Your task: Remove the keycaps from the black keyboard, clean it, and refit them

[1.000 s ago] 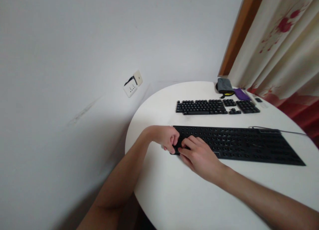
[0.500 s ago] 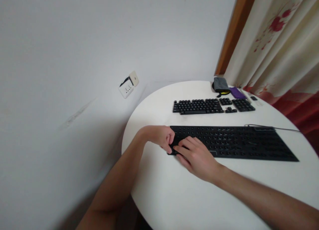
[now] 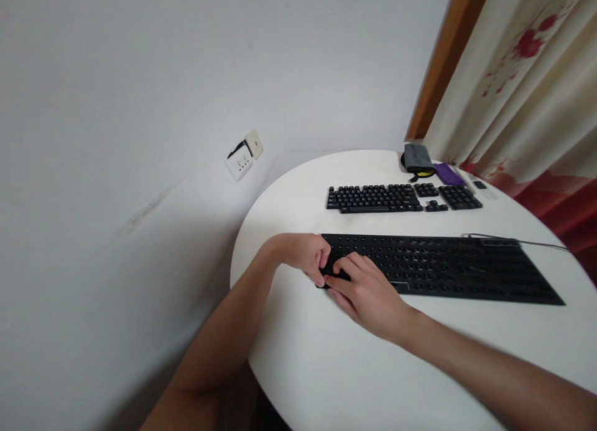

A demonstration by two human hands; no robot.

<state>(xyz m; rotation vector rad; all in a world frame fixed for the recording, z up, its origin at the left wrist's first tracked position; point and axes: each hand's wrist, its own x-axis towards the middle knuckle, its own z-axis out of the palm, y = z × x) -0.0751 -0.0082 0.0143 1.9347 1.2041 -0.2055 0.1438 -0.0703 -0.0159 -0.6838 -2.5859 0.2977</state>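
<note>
A long black keyboard (image 3: 461, 269) lies on the white round table, its keycaps off and its small switches bare. At its left end my left hand (image 3: 313, 255) is closed, fingers curled over the edge and thumb pointing down by the near corner. My right hand (image 3: 366, 288) rests over the near left part of the keyboard, its fingers bent and bunched close to my left thumb. Whatever lies between the right fingertips is hidden. Behind the keyboard, loose black keycaps (image 3: 375, 199) are laid out in keyboard order.
A grey pouch (image 3: 417, 158) and a purple cloth (image 3: 448, 174) lie at the back right of the table (image 3: 321, 356). A thin cable (image 3: 527, 241) runs off the keyboard to the right. The wall with a socket (image 3: 239, 162) borders the left, a curtain (image 3: 522, 89) the right.
The view has shifted slightly, so the table things sit a little further right. My right fingertips have moved slightly closer to my left thumb; both hands stay at the keyboard's left end.
</note>
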